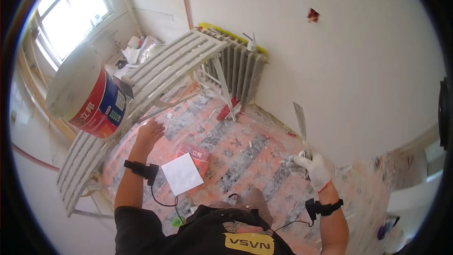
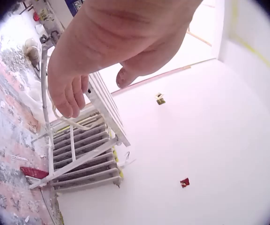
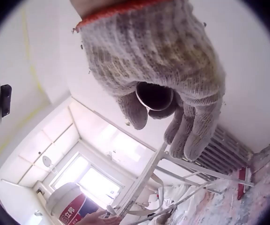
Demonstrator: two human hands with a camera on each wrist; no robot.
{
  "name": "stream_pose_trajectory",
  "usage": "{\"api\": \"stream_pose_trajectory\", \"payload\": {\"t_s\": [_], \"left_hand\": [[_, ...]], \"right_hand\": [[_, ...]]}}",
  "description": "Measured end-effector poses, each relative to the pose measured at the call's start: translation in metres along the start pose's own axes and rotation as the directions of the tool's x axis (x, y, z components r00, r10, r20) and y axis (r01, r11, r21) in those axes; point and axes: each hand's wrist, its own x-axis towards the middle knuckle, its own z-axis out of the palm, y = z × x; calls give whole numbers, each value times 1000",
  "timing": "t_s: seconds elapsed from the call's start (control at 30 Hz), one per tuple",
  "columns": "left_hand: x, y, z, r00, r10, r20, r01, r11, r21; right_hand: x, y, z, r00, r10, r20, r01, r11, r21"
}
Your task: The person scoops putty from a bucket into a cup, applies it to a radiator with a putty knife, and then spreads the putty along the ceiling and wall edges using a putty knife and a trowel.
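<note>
In the head view my bare left hand [image 1: 150,132] hangs beside the slatted bench [image 1: 177,59], fingers fairly straight and holding nothing. The left wrist view shows the same hand [image 2: 111,44] with relaxed fingers and the thumb apart. My right hand [image 1: 317,169], in a white knit glove with a red cuff, grips a putty knife [image 1: 300,120] with its blade pointing up. From the right wrist, the round end of the handle [image 3: 154,96] shows within the curled gloved fingers. A paint bucket [image 1: 96,106] with a red and blue label stands on the bench, near my left hand.
A ribbed radiator [image 1: 240,68] stands against the white wall [image 1: 358,61], a small white container [image 1: 251,43] on top. On the pink, paint-spattered floor covering lie a white square sheet [image 1: 182,174] and a red box [image 1: 196,158]. A red object [image 1: 229,109] lies by the bench leg.
</note>
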Motion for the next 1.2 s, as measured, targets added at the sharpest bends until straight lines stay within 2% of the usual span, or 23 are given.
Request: {"api": "stream_pose_trajectory", "payload": {"t_s": [0.03, 0.1, 0.13, 0.23, 0.27, 0.3, 0.37, 0.4, 0.5, 0.57, 0.6, 0.67, 0.7, 0.77, 0.8, 0.83, 0.9, 0.97, 1.03, 1.07, 1.1, 1.17, 1.2], "left_hand": [[10, 3, -5, 1000, 6, -28, -7, 1000, -11], [31, 7, -10, 981, -42, -188, 34, 998, -50], [39, 10, -7, 947, -118, -300, 77, 986, -145], [56, 8, -6, 889, -155, -432, 79, 979, -189], [61, 6, -6, 869, -136, -476, 31, 974, -223], [63, 7, -6, 856, -144, -497, 34, 974, -224], [75, 10, -4, 779, -175, -602, 12, 964, -265], [80, 10, -6, 766, -183, -617, 7, 961, -276], [92, 11, -11, 745, -197, -637, 1, 956, -294], [97, 11, -14, 696, -301, -652, 44, 924, -379], [101, 11, -14, 686, -307, -660, 40, 921, -387], [109, 6, -13, 715, -255, -651, -55, 908, -416], [113, 6, -10, 706, -270, -655, -54, 902, -429], [123, 10, 1, 755, -210, -622, -261, 773, -578], [127, 11, 7, 766, -165, -621, -299, 763, -573], [129, 17, 16, 729, -178, -661, -306, 779, -547], [129, 20, 15, 672, -312, -672, -285, 728, -624], [131, 38, 22, 652, -344, -675, -264, 732, -628], [129, 44, 28, 616, -386, -687, -245, 735, -632], [127, 46, 29, 637, -390, -665, -220, 735, -642], [127, 50, 27, 657, -384, -649, -206, 737, -644], [129, 52, 25, 625, -371, -687, -215, 764, -608], [132, 59, 29, 601, -396, -695, -172, 785, -596]], "right_hand": [[31, -19, 1, 1000, 3, 27, -3, 1000, -14], [96, -57, 14, 998, 10, 68, -6, 999, -52], [133, -68, 17, 990, -42, 135, 50, 997, -53], [243, -99, 31, 965, -61, 253, 78, 995, -57], [278, -111, 34, 959, -17, 282, 63, 986, -152], [304, -124, 41, 954, 1, 300, 48, 987, -155], [354, -155, 62, 936, 32, 351, 9, 993, -115], [384, -165, 73, 934, -3, 358, 55, 989, -134], [448, -196, 107, 924, -11, 383, 76, 985, -156], [477, -215, 135, 919, -23, 395, 99, 980, -173], [493, -223, 149, 923, -22, 383, 111, 971, -213], [522, -234, 180, 934, -22, 358, 116, 963, -242], [542, -238, 191, 932, -9, 363, 110, 960, -258], [582, -245, 215, 939, 40, 340, 90, 930, -356], [597, -250, 230, 945, 51, 324, 77, 926, -370], [617, -254, 244, 944, 56, 325, 79, 919, -386], [650, -257, 269, 939, 12, 343, 105, 942, -320], [662, -272, 299, 942, 18, 334, 110, 927, -359], [695, -268, 313, 913, 207, 351, -78, 934, -349], [707, -265, 319, 872, 266, 412, -141, 941, -309], [704, -273, 329, 871, 287, 398, -148, 927, -345], [699, -278, 347, 879, 271, 392, -132, 929, -346], [705, -271, 352, 874, 278, 399, -147, 933, -328]]}}
